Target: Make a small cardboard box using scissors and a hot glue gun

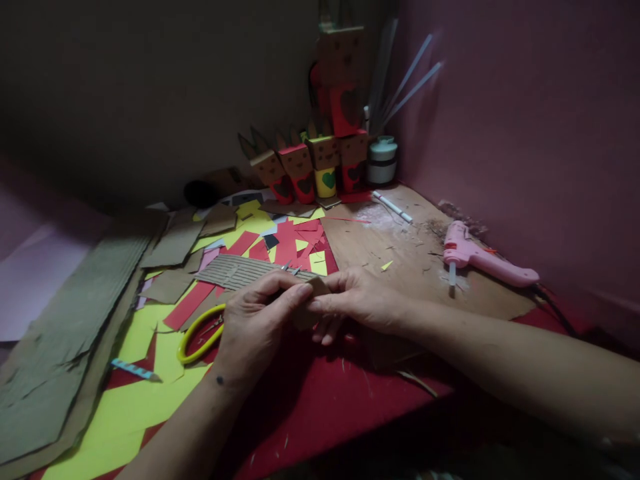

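Between both hands is a small piece of brown cardboard (318, 287), partly hidden by the fingers. My left hand (260, 320) pinches its left side between thumb and forefinger. From the other side my right hand (355, 300) grips the piece, its lower fingers curled beneath. Behind the left hand lie scissors with yellow handles (183, 343); part of them is covered by that hand, and their metal tips show just past the knuckles. A strip of corrugated cardboard (230, 272) rests on the paper scraps just beyond.
Cardboard figures (325, 157) stand at the back beside a lidded jar (383, 160). A pink glue gun (487, 259) lies at the right, near a white stick (393, 207). On the left are large cardboard sheets (65, 333), yellow paper (120, 407) and a blue pencil (134, 369).
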Action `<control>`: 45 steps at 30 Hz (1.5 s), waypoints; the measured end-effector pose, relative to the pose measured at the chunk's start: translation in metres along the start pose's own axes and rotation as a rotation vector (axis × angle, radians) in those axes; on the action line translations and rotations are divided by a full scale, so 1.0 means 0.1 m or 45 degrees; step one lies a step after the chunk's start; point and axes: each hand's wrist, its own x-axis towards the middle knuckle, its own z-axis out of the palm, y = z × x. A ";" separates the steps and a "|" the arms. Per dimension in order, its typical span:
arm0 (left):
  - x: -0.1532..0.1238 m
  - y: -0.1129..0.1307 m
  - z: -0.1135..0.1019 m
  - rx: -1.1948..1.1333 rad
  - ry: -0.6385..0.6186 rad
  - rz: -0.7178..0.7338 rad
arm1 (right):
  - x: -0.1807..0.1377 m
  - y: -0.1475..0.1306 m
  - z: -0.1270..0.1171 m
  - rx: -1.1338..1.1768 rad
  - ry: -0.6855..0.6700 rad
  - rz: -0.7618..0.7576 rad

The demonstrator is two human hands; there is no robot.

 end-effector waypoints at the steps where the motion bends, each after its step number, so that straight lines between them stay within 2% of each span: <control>1: 0.00 0.01 -0.01 0.022 0.000 0.022 | 0.00 0.00 0.00 -0.015 -0.017 -0.002; 6: 0.05 0.15 -0.07 0.170 -0.176 0.096 | 0.01 0.04 0.02 -0.398 0.113 -0.182; 8: 0.09 0.24 -0.08 0.291 -0.255 0.192 | -0.01 0.06 0.02 -0.518 0.146 -0.273; 11: 0.16 0.33 -0.05 0.453 -0.339 0.343 | -0.02 0.06 0.01 -0.551 0.176 -0.343; 13: 0.19 0.34 0.01 0.561 -0.254 0.493 | -0.02 0.04 0.01 -0.466 0.183 -0.327; 15: 0.22 0.32 0.06 0.638 -0.097 0.608 | -0.01 -0.02 0.01 -0.297 0.174 -0.261; 17: 0.24 0.28 0.08 0.611 -0.023 0.529 | -0.01 -0.09 0.02 -0.123 0.151 -0.168; 21: 0.29 0.19 0.02 0.354 -0.208 0.109 | -0.02 -0.19 -0.03 0.026 0.200 -0.020; 23: 0.29 0.14 0.00 0.249 -0.203 0.033 | -0.01 -0.18 -0.08 0.056 0.206 -0.016; 26: 0.25 0.07 0.02 0.105 -0.056 -0.047 | 0.04 -0.11 -0.15 0.169 0.153 -0.147; 29: 0.21 0.01 0.09 0.004 0.022 -0.133 | 0.07 -0.05 -0.18 0.125 0.113 -0.162; 31: 0.19 0.00 0.11 -0.049 0.003 -0.195 | 0.07 -0.04 -0.17 0.088 0.151 -0.103; 33: 0.19 -0.01 0.11 -0.110 -0.096 -0.260 | 0.07 -0.04 -0.16 0.101 0.181 -0.081; 35: 0.20 -0.02 0.09 -0.158 -0.206 -0.302 | 0.07 -0.05 -0.16 0.120 0.166 -0.098; 37: 0.20 -0.03 0.08 -0.185 -0.244 -0.305 | 0.08 -0.05 -0.16 0.140 0.135 -0.119; 41: 0.21 -0.03 0.09 -0.221 -0.212 -0.269 | 0.10 -0.07 -0.16 0.126 0.208 -0.132; 45: 0.23 -0.02 0.06 -0.196 -0.117 -0.194 | 0.07 -0.12 -0.12 -0.092 0.268 -0.098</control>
